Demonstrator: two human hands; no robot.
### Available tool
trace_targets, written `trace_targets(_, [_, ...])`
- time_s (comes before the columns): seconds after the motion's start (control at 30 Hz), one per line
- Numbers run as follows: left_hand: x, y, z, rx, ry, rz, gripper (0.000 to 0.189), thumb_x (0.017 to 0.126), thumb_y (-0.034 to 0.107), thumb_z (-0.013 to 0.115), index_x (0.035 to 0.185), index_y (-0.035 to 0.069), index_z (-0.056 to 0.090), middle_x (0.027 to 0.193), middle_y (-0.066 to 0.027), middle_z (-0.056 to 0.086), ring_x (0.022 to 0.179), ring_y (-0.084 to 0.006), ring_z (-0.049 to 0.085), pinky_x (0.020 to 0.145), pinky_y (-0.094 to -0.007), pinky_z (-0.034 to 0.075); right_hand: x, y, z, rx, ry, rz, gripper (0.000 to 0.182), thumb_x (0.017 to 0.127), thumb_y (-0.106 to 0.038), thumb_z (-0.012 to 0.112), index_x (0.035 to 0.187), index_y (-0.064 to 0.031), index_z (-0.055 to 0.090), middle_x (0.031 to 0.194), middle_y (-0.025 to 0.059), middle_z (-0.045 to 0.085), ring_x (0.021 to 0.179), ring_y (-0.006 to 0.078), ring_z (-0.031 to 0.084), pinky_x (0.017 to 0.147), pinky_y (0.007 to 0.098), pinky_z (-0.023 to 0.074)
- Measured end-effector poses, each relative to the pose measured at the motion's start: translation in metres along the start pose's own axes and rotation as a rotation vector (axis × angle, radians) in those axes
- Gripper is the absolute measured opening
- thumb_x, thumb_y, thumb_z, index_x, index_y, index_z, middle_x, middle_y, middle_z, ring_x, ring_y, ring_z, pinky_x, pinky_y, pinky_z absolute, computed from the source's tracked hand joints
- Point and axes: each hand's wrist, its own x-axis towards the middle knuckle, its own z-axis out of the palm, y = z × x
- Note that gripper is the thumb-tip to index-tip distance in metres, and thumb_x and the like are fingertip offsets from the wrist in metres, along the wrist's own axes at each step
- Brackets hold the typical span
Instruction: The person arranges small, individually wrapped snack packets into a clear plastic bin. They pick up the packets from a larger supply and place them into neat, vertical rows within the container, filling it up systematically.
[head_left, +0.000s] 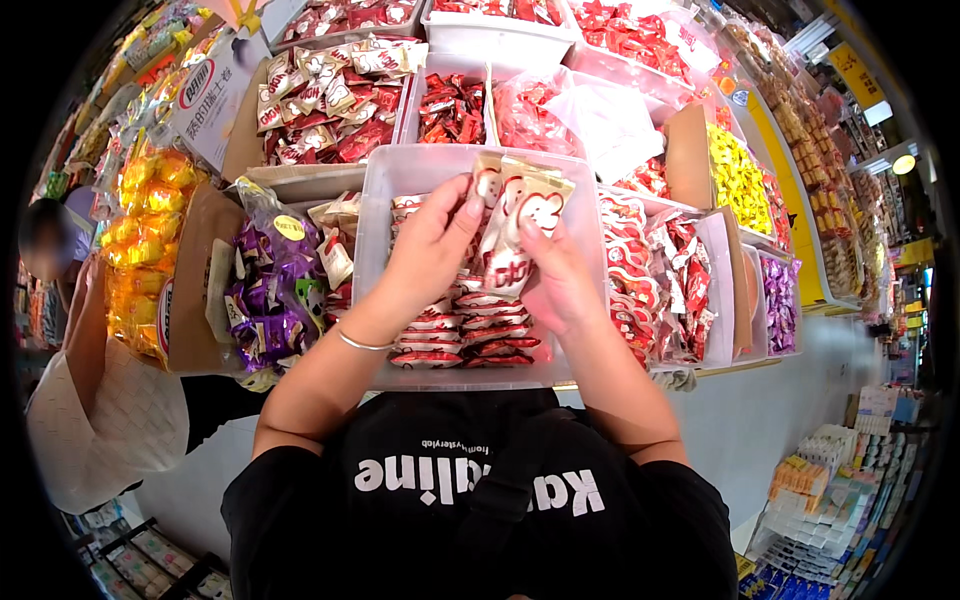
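Note:
Over a clear plastic bin (480, 381), both hands hold a small bunch of cream-and-red snack packets (501, 247) printed with a white cartoon figure. My left hand (435, 225), a silver bangle on its wrist, pinches the left packet of the bunch between thumb and fingers. My right hand (559, 281) grips the front packets from the right, with its thumb across their face. Below the hands, similar packets (499, 330) stand in two neat stacked rows inside the bin. The hands and the held bunch partly cover the packets farther back.
A cardboard box of loose cream-and-red packets (330, 97) sits behind on the left. Purple-wrapped sweets (270, 277) lie to the left, bagged red packets (686, 281) to the right. Another person's light woven bag (112, 420) hangs at the far left.

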Motion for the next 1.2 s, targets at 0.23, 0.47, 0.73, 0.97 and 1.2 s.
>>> trace_targets(0.23, [-0.018,-0.006,0.016,0.163,0.043,0.028,0.037,0.090,0.024,0.039,0.113,-0.004,0.041,0.103,-0.0167,0.053,0.096,-0.0221,0.051,0.083,-0.0294,0.038,-0.007,0.006,-0.007,-0.278,-0.017,-0.045,0.047,0.089,-0.026,0.039,0.127,-0.0037,0.023,0.122,0.0099,0.039,0.108,0.0181,0.044,0.089,0.0328,0.0392])
trace_targets(0.47, [-0.027,0.016,0.023,0.340,-0.147,0.108,0.062,0.087,0.042,0.033,0.124,-0.008,0.026,0.120,-0.0250,0.036,0.116,-0.0336,0.031,0.099,-0.0386,0.021,-0.012,-0.003,-0.005,-0.415,-0.044,-0.015,0.059,0.086,-0.028,0.047,0.131,-0.0052,0.015,0.125,0.0060,0.035,0.116,0.0154,0.033,0.097,0.0289,0.0254])
trace_targets(0.73, [-0.025,-0.015,-0.001,0.998,-0.476,0.019,0.056,0.083,0.041,0.041,0.118,-0.002,0.040,0.123,-0.0177,0.038,0.120,-0.0354,0.026,0.099,-0.0446,0.020,-0.021,-0.036,-0.030,-1.654,0.166,0.183,0.063,0.072,-0.041,0.058,0.108,0.0075,0.041,0.097,0.0225,0.054,0.092,0.0304,0.055,0.080,0.0353,0.0413])
trace_targets(0.97, [-0.024,-0.032,0.002,1.310,-1.079,0.101,0.040,0.076,0.033,0.051,0.104,0.004,0.053,0.115,-0.0123,0.046,0.121,-0.0309,0.026,0.096,-0.0515,0.021,-0.034,-0.005,-0.029,-2.365,-0.047,0.879,0.033,0.071,-0.018,0.051,0.098,-0.0006,0.054,0.089,0.0144,0.061,0.084,0.0259,0.060,0.071,0.0352,0.0462])
trace_targets(1.2, [-0.024,-0.047,0.009,1.311,-1.143,0.227,0.036,0.072,0.029,0.054,0.096,0.003,0.057,0.106,-0.0105,0.051,0.118,-0.0287,0.032,0.094,-0.0500,0.023,-0.013,0.029,-0.045,-2.441,-0.172,1.269,0.020,0.073,-0.015,0.050,0.085,-0.0059,0.063,0.092,0.0072,0.062,0.083,0.0188,0.060,0.066,0.0312,0.0476])
